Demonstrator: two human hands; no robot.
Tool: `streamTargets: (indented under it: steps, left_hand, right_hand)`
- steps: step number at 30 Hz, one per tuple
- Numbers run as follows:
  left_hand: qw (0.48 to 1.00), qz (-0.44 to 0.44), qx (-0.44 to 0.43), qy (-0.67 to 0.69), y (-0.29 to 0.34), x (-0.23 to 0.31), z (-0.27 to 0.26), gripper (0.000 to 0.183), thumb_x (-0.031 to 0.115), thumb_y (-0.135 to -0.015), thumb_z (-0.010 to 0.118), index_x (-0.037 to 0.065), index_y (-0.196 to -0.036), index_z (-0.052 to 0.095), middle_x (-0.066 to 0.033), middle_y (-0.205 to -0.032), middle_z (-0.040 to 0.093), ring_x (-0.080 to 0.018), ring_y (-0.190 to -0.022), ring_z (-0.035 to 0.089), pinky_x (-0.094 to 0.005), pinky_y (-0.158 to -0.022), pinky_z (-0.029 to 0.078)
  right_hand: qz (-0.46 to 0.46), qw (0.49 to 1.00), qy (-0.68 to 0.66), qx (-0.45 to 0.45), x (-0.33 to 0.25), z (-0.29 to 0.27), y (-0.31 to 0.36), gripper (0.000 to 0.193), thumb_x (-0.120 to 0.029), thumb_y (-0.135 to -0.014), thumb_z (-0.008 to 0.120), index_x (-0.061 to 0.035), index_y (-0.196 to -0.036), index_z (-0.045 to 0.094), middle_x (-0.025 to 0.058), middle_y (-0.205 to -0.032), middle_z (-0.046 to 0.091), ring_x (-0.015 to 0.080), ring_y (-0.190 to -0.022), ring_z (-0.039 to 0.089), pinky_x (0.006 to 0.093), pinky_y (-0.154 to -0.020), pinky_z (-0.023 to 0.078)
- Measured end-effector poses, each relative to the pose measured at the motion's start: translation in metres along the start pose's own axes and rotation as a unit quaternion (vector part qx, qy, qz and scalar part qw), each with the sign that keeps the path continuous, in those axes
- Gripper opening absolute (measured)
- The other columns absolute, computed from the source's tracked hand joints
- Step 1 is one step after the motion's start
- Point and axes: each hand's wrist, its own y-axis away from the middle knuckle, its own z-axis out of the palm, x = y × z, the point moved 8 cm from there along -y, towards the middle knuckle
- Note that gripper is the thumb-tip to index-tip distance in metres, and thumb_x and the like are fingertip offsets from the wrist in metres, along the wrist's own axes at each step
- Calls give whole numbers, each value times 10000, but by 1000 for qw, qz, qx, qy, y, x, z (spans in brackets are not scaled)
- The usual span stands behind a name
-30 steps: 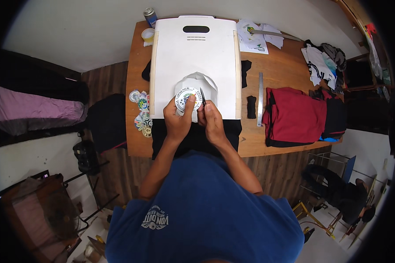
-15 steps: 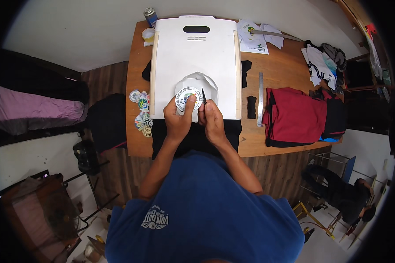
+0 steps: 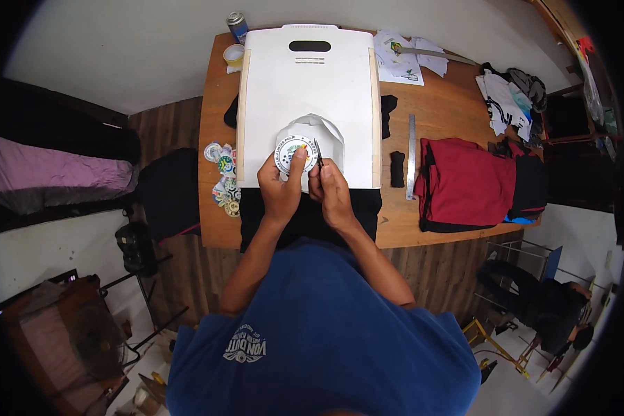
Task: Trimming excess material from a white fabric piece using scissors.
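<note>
Between the thumb and fingers of my left hand [image 3: 281, 188] is a round white printed emblem [image 3: 289, 155] with a dark lettered border and a coloured centre. My right hand [image 3: 334, 194] is closed around what look like small dark scissors [image 3: 317, 150]. Their narrow blades point away from me along the emblem's right edge; the handles are hidden in my fingers. A loose curved strip of white paper [image 3: 334, 135] loops around the far and right sides of the emblem. Both hands are over the near end of a white board [image 3: 270, 90].
On the wooden table [image 3: 395, 229], several cut-out round emblems [image 3: 225, 166] lie left. A spray can [image 3: 238, 28] and tape roll [image 3: 234, 54] stand far left. Right are a metal ruler [image 3: 411, 156], red folded cloth [image 3: 464, 184] and printed sheets [image 3: 399, 59]. Another person [image 3: 555, 308] is at lower right.
The emblem has turned slightly counter-clockwise and shifted a little left in my left hand. My right hand has moved slightly left, with the scissors' blades closer along the emblem's edge.
</note>
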Motion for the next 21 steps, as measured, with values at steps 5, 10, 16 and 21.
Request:
streamTargets:
  steps: [5, 10, 16, 21]
  left_hand:
    - [1000, -4, -4, -2, 1, -2, 0, 202, 159, -925, 586, -37, -923, 634, -54, -816, 650, -70, -738, 574, -215, -646, 447]
    - [1000, -9, 0, 6, 2, -5, 0, 191, 150, -926, 584, -35, -922, 633, -52, -818, 650, -68, -742, 576, -213, -650, 450]
    - [1000, -10, 0, 3, 3, -7, 1, 188, 149, -924, 587, -34, -926, 633, -49, -817, 649, -67, -742, 574, -213, -651, 449]
    - [1000, -10, 4, 5, 3, -5, 2, 197, 159, -925, 587, -32, -927, 632, -47, -812, 646, -66, -736, 571, -215, -648, 447]
  right_hand:
    - [5, 1000, -1, 3, 1, 0, 0, 328, -351, -1022, 320, -65, -948, 462, -35, -626, 337, 46, -525, 266, 209, -476, 252]
    - [-7, 1000, -10, 1, 3, 0, 0, 321, -342, -1024, 321, -63, -954, 464, -38, -623, 333, 44, -524, 265, 208, -475, 252]
    - [-15, 1000, -13, 19, 1, -1, 0, 317, -334, -1025, 321, -64, -934, 457, -36, -625, 338, 44, -526, 271, 206, -474, 255]
    - [3, 999, -33, 18, -1, -1, 0, 319, -339, -1025, 314, -66, -935, 452, -32, -630, 340, 46, -529, 272, 207, -475, 252]
